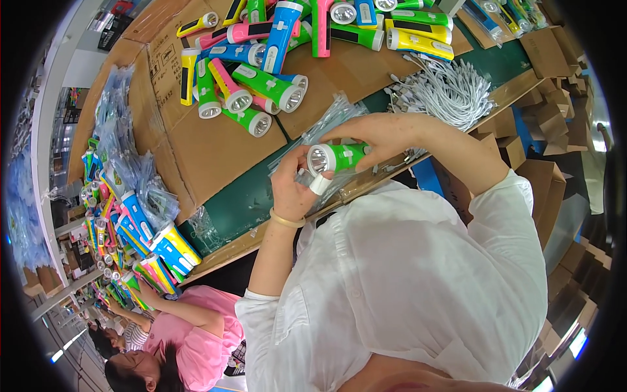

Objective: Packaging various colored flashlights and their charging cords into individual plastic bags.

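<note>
Fingers of the left hand [290, 189] and right hand [384, 136] clamp a green torch [347, 155]; loosened, they could drop it among plastic bags [315, 129] at twelve o'clock.

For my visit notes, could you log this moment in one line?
left fingers: at green flashlight head | right fingers: on its body | nearby: white cables, colourful flashlights

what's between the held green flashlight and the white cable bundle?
Head view: the right hand lies across the stretch between the green flashlight and the white cable bundle.
</note>
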`<action>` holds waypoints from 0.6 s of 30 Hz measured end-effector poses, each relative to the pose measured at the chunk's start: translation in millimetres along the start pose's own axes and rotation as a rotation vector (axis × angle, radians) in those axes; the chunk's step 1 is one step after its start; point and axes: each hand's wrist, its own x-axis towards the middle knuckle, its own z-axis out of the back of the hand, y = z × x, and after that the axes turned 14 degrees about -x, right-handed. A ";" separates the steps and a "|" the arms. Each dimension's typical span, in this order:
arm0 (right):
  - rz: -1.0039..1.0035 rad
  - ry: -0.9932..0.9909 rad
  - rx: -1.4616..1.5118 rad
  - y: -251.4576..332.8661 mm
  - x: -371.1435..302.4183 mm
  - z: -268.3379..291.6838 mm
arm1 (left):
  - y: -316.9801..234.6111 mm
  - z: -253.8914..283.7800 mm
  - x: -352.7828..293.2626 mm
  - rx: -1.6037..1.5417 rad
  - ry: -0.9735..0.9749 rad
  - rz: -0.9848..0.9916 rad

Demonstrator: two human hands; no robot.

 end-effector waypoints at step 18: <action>-0.091 -0.217 0.153 14.9 -10.6 -6.6 | 9.9 13.7 -14.4 0.096 0.205 -0.318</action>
